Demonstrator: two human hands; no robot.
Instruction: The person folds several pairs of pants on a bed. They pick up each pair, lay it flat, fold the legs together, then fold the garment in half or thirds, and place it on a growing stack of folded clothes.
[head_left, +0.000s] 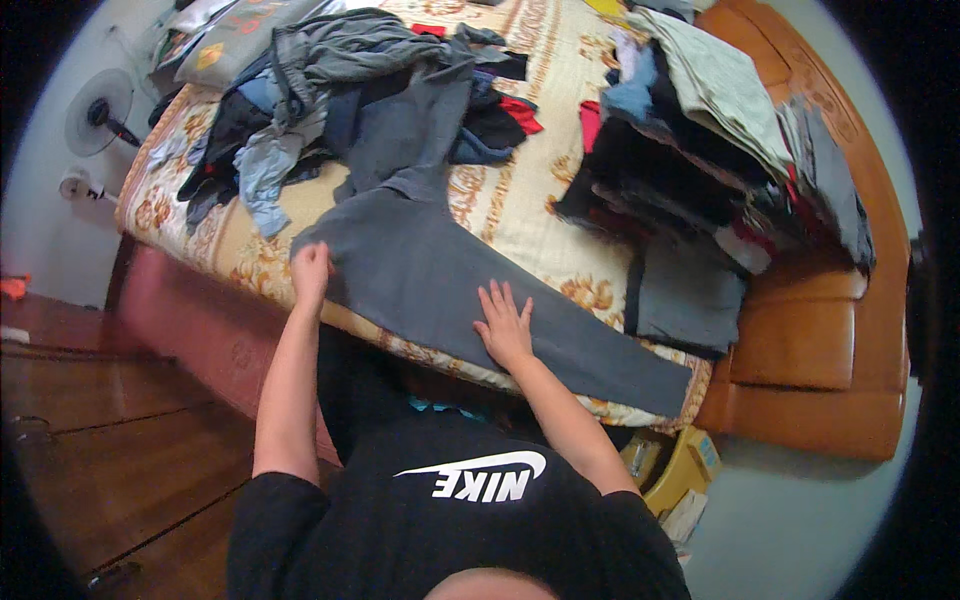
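A dark grey garment (420, 262), apparently trousers, is spread along the near edge of the bed. One long tapering part of it reaches to the right corner. Another part runs up towards the heaped clothes at the back, with a fold where the two meet. At the garment's left end my left hand (309, 274) has its fingers curled on the edge of the cloth. My right hand (507, 328) lies flat on the long part, fingers apart and gripping nothing.
Loose clothes (360, 60) are heaped at the back left. Folded clothes (667, 157) are stacked on the right, before the wooden headboard (802, 337). A flowered cover (525, 195) lies on the bed. A fan (97, 112) stands at far left, a yellow bin (679, 469) below the right corner.
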